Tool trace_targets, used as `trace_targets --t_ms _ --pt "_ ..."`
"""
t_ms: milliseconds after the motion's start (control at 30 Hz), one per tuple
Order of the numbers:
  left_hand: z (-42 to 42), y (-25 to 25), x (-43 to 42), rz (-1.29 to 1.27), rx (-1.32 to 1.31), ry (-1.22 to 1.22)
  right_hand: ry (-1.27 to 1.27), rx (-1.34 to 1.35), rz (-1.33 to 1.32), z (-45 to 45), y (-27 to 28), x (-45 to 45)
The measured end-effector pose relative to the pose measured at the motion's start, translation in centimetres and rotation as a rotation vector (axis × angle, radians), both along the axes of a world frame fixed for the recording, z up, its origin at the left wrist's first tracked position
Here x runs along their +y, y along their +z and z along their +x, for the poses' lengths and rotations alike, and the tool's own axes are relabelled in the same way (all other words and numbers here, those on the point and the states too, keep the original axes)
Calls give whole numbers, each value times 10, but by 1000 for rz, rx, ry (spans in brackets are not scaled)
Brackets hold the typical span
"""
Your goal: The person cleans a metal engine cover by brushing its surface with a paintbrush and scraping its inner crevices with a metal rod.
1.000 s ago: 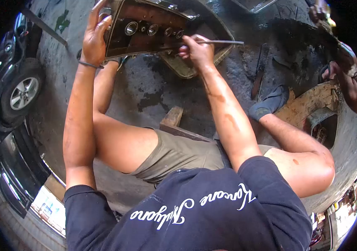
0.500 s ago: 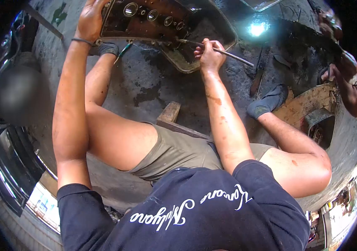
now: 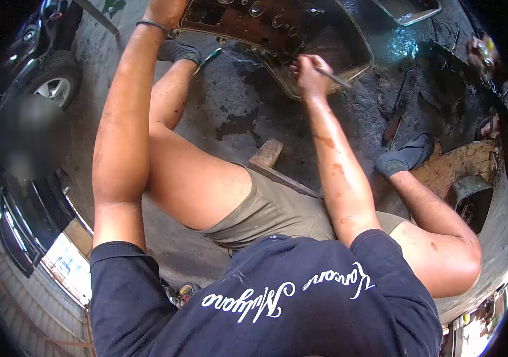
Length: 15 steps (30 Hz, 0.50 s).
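Observation:
At the top of the view my left hand (image 3: pixel 167 12) grips the near-left end of an oily brown metal engine cover (image 3: pixel 236 27), which has a row of round holes. Its fingers are partly cut off by the frame edge. My right hand (image 3: pixel 313 76) is closed around a thin brush (image 3: pixel 339 80), whose handle sticks out to the right. The brush tip is hard to make out beside the cover's right end. Beneath and behind the cover lies a dark pan (image 3: pixel 361 44) with a pale rim.
A second tray (image 3: pixel 411 16) stands at the upper right. A long dark blade-like tool (image 3: pixel 399 107) and a green-handled tool (image 3: pixel 211 58) lie on the stained floor. A wooden board (image 3: pixel 459 163) is by my right foot. Another person's hand (image 3: pixel 483 53) shows at far right. A car wheel (image 3: pixel 57 86) is at left.
The view has shifted, so everything sits farther right and slightly higher. My right hand has turned, and the brush handle looks shorter now. My left hand keeps its grip on the cover.

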State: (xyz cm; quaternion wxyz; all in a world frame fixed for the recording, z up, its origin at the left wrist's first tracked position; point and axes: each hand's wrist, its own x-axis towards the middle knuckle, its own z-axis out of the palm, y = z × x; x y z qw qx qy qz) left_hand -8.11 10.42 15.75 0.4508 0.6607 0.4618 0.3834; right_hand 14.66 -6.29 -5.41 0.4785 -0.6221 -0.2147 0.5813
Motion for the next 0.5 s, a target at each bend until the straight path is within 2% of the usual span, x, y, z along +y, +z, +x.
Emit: trace_targets --t_ms 33,67,100,133,167,233,267,300,367,400,433,500 --pt "-8 -2 5 -173 -35 -62 31 -301 163 -14 1 -2" --pt "-4 1 2 -175 -34 -64 23 -208 223 -24 28 -2" --pt "4 7 -3 73 174 -33 15 -116 280 -28 59 -5" --pt "10 10 -7 323 376 -2 74 -172 251 -30 67 -8" --pt "9 10 -6 327 367 -5 70 -181 253 -24 58 -9" --pt "7 12 -2 -182 -282 -267 21 -87 271 -11 25 -13" --pt "18 13 -7 -166 -133 20 -81 149 284 -14 28 -9" --pt "10 13 -2 -162 -141 20 -56 132 206 -15 29 -10" --pt "-11 12 7 817 896 -305 58 -128 367 -26 50 -15" --pt "-8 12 2 153 530 -81 84 -276 421 -27 50 -18" --pt "-7 12 0 165 510 -97 86 -263 419 -16 59 -19" --pt "-14 9 0 470 750 -186 157 -458 597 6 25 -18"
